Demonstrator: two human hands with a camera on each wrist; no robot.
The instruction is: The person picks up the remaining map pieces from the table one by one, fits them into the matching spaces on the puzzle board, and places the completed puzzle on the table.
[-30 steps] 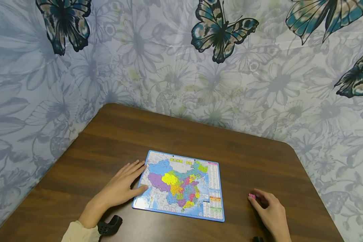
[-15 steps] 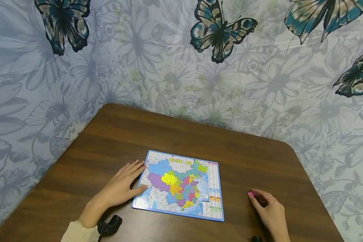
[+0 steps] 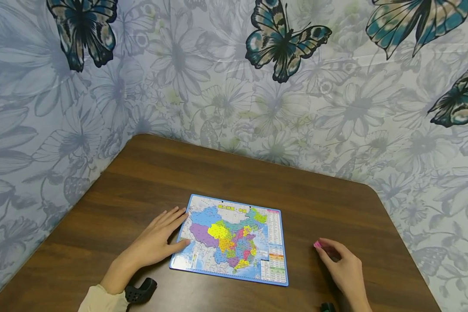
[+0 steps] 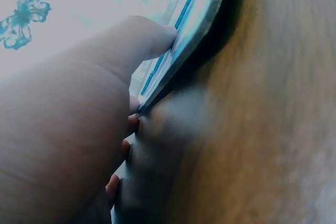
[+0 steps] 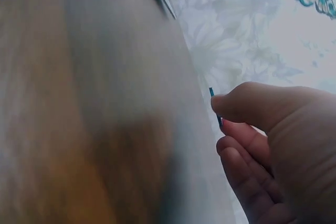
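Observation:
A map puzzle board [image 3: 234, 206] with a blue border and many coloured regions lies flat on the table. My left hand [image 3: 152, 242] rests at its left edge, fingers spread and straight; the thumb [image 4: 157, 38] lies on the board's surface in the left wrist view. To the right of the board, my right hand [image 3: 345, 264] pinches a small pink puzzle piece [image 3: 317, 245] between thumb and fingers. In the right wrist view that puzzle piece [image 5: 212, 94] shows edge-on as a thin dark sliver, mostly covered by the thumb.
The brown wooden table [image 3: 171, 164] has rounded far corners. Behind it stands a wall [image 3: 218, 86] with flower and butterfly patterns. A black wrist strap [image 3: 141, 291] sits at the left wrist, and another dark piece [image 3: 327, 307] shows by the right wrist.
My right hand has shifted slightly left and away from me with the pink puzzle piece. The left hand and the board stay in place.

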